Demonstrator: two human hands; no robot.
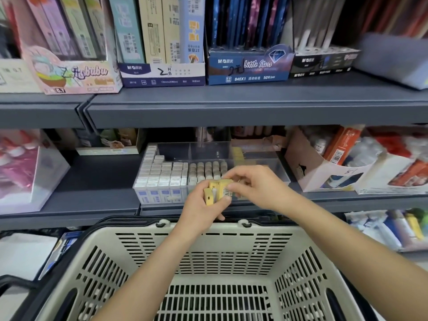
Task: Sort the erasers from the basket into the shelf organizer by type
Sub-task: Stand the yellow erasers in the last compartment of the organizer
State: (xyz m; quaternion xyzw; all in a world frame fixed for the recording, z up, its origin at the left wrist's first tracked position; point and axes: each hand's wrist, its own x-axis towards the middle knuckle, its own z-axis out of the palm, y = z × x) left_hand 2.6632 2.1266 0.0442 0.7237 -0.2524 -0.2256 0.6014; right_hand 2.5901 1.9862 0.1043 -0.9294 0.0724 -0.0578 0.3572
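Note:
My left hand (201, 206) grips a small stack of yellow erasers (216, 189) just above the far rim of the beige basket (148, 262). My right hand (254, 184) pinches the top of that same stack from the right. Both hands hover in front of the clear shelf organizer (273, 169). Its left compartment holds rows of white erasers with blue labels (162, 177), and the middle one holds beige erasers (208, 170). A few yellow erasers (238, 155) stand at the back of the right compartment. No erasers show on the visible basket floor.
The grey upper shelf (231, 107) overhangs the organizer and carries pencil boxes. A torn cardboard box (324, 167) of stationery stands right of the organizer, a pink display box (27, 172) far to its left. Black basket handles (14, 286) lie at the lower left.

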